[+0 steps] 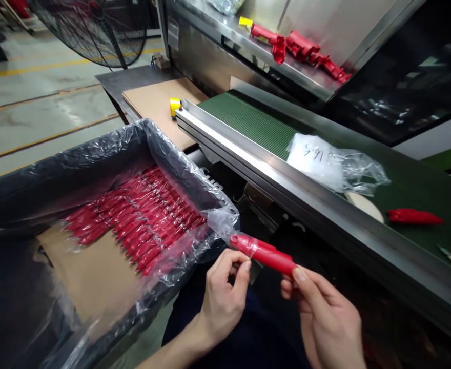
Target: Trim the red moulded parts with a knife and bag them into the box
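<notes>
A long red plastic part point(273, 257) lies slantwise between my hands, its far end inside a clear plastic bag point(221, 223). With thumb and fingertips, my right hand point(327, 315) grips the part's near end. My left hand point(225, 292) pinches the bag's edge beside the part, thumb against forefinger. Left of my hands stands a dark bin point(72, 159) lined with clear film. Inside it, rows of bagged red parts point(148, 210) lie close together on a brown cardboard sheet point(102, 277).
A green conveyor belt point(244, 120) with a metal rail point(248, 154) runs along the right. On it lie a stack of plastic bags point(315, 161), a white disc point(365, 206) and another red part point(413, 216). Red pieces point(302, 46) rest on a metal shelf. A fan point(98, 25) stands behind.
</notes>
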The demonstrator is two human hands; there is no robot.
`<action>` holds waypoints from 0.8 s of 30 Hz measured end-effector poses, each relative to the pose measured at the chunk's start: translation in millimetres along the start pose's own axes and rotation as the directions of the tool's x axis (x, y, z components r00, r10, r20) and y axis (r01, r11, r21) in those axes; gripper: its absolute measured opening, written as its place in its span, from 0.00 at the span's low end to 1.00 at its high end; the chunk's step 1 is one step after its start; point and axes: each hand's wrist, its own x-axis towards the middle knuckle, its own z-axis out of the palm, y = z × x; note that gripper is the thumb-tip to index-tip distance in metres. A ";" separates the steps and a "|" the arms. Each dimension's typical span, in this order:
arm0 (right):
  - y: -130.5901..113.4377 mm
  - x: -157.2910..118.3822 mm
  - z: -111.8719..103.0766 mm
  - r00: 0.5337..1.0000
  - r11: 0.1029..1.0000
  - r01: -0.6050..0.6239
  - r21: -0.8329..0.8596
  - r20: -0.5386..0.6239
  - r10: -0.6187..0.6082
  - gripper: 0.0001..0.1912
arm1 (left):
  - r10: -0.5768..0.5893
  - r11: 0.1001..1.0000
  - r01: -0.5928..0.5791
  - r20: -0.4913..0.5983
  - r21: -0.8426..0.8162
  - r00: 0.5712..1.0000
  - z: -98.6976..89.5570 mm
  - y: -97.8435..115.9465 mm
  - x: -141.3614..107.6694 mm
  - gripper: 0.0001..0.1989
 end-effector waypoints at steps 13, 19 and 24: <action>14.7 -3.4 -12.3 0.775 0.677 0.631 -0.378 0.271 -0.571 0.13 | -0.032 0.998 0.038 0.123 -0.050 0.992 7.7 9.1 -9.8 0.08; -7.5 19.2 -36.2 0.343 0.257 0.939 -0.229 0.686 -0.642 0.20 | -0.150 0.981 0.159 0.088 -0.111 0.985 -11.3 24.0 -0.3 0.07; -15.7 13.6 -48.6 0.303 0.111 0.951 -0.290 0.790 -0.532 0.20 | -0.210 0.961 0.214 0.040 -0.175 0.977 -18.0 25.9 11.0 0.07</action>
